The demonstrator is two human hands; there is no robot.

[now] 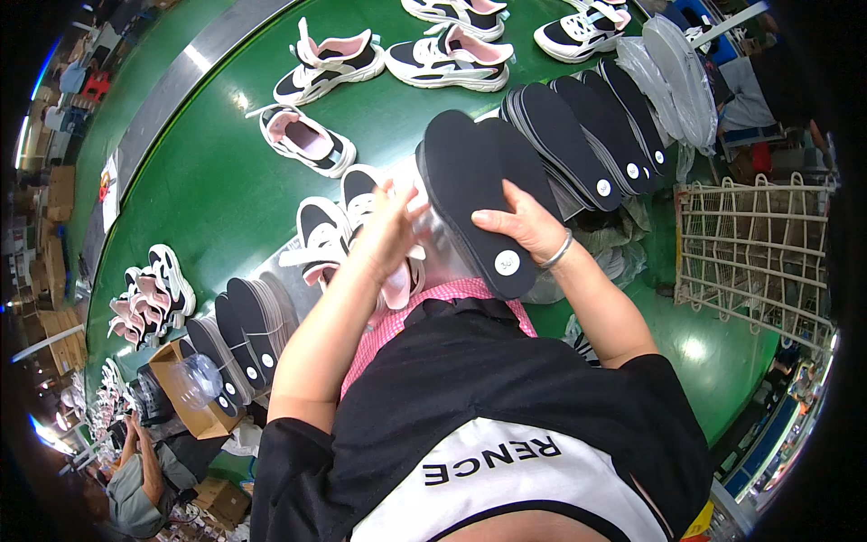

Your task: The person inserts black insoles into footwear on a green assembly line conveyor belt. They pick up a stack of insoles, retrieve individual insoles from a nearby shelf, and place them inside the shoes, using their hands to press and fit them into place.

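My right hand (528,226) is at the right edge of a black insole (465,172) with a round white label near its heel. The thumb lies across the insole's top and the index finger is by its edge; the other fingers are hidden. My left hand (390,230) is held to the left of that insole, fingers apart and holding nothing. Under and beside the left hand are black-and-white sneakers (323,226) with pink linings, partly covered by the hand and forearm. Another black insole (519,149) shows just right of the held one.
More insole stacks (560,135) lie to the right, others (257,316) at lower left. Sneakers (447,59) stand on the green table (217,181). A wire rack (754,253) is at right, an open cardboard box (185,388) at lower left. A co-worker (144,479) is at far left.
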